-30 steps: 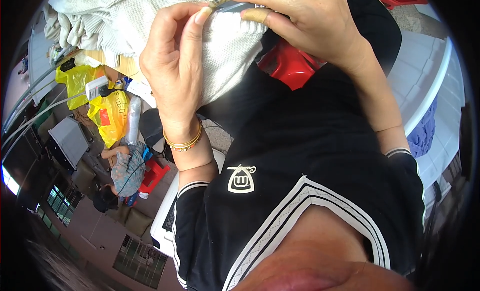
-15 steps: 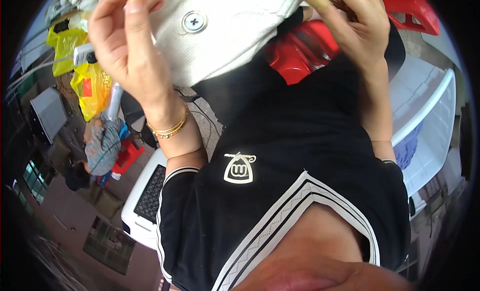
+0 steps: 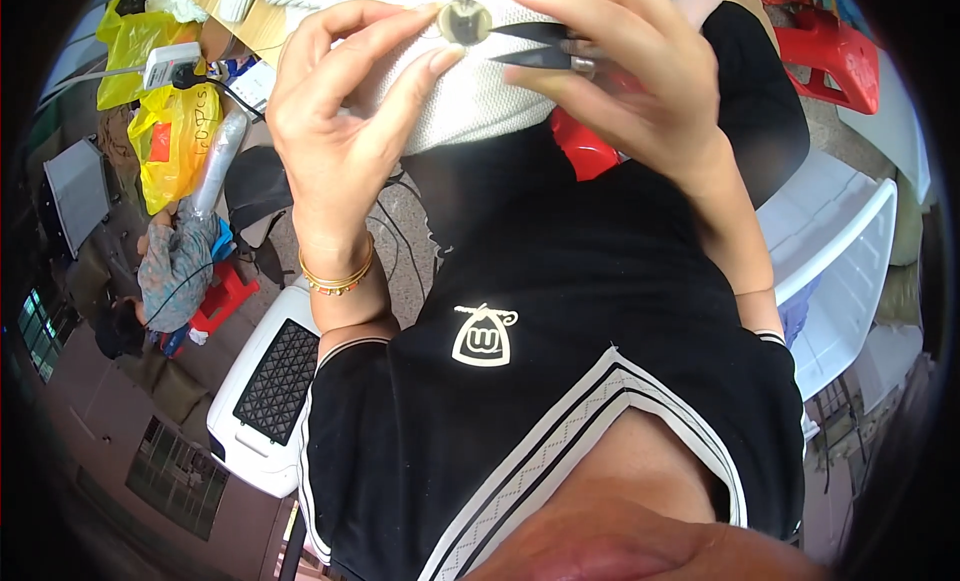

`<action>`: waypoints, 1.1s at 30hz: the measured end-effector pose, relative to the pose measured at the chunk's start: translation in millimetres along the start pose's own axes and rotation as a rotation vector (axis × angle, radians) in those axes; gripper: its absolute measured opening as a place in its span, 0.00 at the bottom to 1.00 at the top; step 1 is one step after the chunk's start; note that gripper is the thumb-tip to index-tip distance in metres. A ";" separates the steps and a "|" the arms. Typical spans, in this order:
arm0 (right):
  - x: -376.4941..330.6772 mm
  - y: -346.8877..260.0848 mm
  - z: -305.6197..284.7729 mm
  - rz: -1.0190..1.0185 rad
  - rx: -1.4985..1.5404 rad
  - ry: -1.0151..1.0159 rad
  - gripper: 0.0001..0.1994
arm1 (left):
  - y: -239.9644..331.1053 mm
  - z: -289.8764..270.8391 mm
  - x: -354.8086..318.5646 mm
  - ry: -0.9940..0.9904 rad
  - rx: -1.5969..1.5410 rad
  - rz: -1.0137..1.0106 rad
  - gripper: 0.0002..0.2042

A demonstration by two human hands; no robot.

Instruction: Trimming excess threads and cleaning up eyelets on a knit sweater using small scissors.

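My left hand (image 3: 345, 121) pinches a white knitted garment (image 3: 480, 101) just beside a round pale button (image 3: 465, 21) sewn on it. A gold bracelet (image 3: 335, 278) circles that wrist. My right hand (image 3: 625, 76) grips small black thread snips (image 3: 535, 43), their pointed blades aimed left and almost touching the button. The garment hangs in front of my black top with white stripes (image 3: 560, 381).
Yellow plastic bags (image 3: 165, 131) and a white power adapter (image 3: 170, 66) lie at the left. Below are a white plastic bin with a black grid lid (image 3: 265, 391), a white crate (image 3: 850, 271) at the right and a red stool (image 3: 835, 61) at the upper right.
The garment was shifted in my hands until its button faced up. My right hand brought the black snips to the button, and my left hand closed in beside it.
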State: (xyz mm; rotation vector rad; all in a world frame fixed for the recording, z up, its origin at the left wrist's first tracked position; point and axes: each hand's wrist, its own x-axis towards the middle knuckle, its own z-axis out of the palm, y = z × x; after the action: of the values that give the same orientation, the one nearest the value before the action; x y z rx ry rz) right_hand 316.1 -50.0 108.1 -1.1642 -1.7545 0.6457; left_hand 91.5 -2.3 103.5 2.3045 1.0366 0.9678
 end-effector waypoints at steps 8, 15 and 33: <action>10.1 24.7 18.7 -0.046 0.016 0.006 0.19 | -5.5 2.4 3.2 -0.012 -0.266 -0.172 0.13; 14.2 38.9 33.7 -0.216 0.248 0.151 0.14 | 0.0 7.6 4.9 0.063 -0.147 -0.208 0.11; 16.8 52.9 33.9 -0.342 0.160 0.167 0.12 | 4.7 15.7 15.7 0.116 0.092 0.034 0.07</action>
State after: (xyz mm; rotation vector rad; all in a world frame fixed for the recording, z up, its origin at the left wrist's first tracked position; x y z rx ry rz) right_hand 306.4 -10.8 57.2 -0.7616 -1.6738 0.4584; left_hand 112.9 5.3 102.5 2.3710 1.1128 1.1009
